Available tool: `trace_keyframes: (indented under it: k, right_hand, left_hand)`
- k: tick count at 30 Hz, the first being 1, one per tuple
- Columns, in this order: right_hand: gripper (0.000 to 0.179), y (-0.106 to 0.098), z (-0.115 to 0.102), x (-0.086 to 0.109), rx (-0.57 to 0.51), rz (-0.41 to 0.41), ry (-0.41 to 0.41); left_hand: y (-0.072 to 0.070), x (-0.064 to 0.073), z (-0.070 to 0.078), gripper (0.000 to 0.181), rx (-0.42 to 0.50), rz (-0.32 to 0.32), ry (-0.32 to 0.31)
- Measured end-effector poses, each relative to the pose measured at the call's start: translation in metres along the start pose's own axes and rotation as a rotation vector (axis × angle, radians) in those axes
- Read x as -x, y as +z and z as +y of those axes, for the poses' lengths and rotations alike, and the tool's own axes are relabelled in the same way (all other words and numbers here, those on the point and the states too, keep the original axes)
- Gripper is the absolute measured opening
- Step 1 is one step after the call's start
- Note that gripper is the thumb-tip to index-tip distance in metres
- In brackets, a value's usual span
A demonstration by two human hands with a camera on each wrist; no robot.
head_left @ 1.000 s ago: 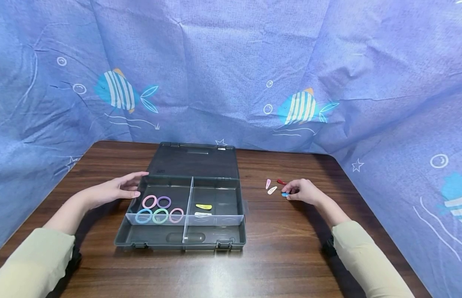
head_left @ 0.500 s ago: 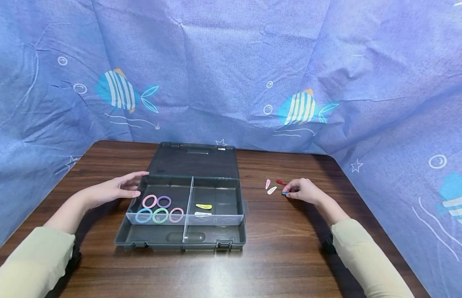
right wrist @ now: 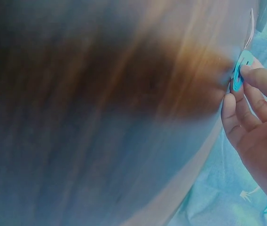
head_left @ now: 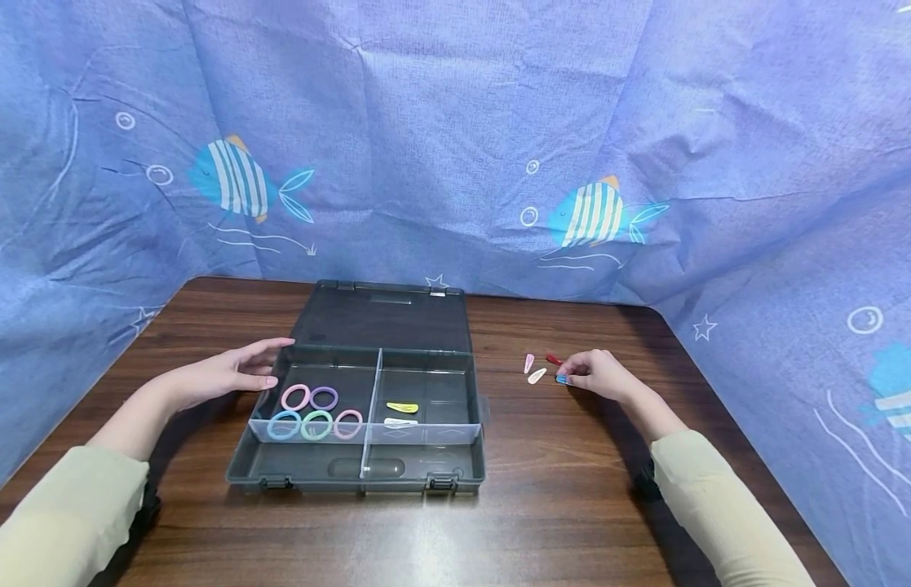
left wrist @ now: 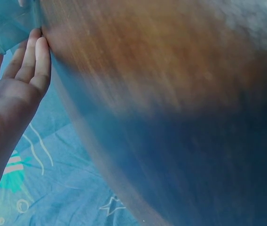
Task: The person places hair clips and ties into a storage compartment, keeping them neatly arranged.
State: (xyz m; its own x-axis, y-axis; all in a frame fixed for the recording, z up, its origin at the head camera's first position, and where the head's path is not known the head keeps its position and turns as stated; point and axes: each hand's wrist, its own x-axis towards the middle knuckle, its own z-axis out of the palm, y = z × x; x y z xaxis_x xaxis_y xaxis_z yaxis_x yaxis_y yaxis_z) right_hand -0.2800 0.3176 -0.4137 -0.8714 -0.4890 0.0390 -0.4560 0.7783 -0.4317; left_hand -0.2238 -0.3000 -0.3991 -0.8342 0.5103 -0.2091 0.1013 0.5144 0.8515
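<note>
Blue clip [head_left: 561, 379] is pinched by right hand [head_left: 596, 376], long axis roughly toward box [head_left: 429, 378] well leftward (lifted from worktop [head_left: 558, 481] or not, cannot tell); box's left edge is touched by loose-fingered left hand [head_left: 222, 375].

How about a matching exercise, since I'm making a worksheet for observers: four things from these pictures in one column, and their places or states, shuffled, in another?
Things:
1. Blue clip
2. Yellow clip
3. Purple ring
4. Pink clip

Places or states:
A. In the back left compartment of the box
B. Lying on the table, untouched
C. Pinched by the right hand
D. In the box's back right compartment

Right pairs: 1-C, 2-D, 3-A, 4-B
</note>
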Motion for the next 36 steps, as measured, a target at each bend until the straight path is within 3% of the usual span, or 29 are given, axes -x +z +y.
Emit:
trace_keyframes:
  k: [14,27,36]
  right_hand:
    - [0.007,-0.002,-0.022,-0.003,-0.047,-0.028,-0.009]
    - [0.011,-0.008,-0.051,-0.009,-0.102,0.042,-0.06]
    - [0.015,-0.009,-0.078,-0.018,-0.193,0.126,-0.09]
  left_hand:
    - [0.0,0.0,-0.002,0.068,-0.011,-0.001,0.004]
    - [-0.001,0.0,0.002,0.068,-0.025,-0.002,-0.007]
    - [0.0,-0.003,-0.004,0.068,-0.08,0.047,0.025]
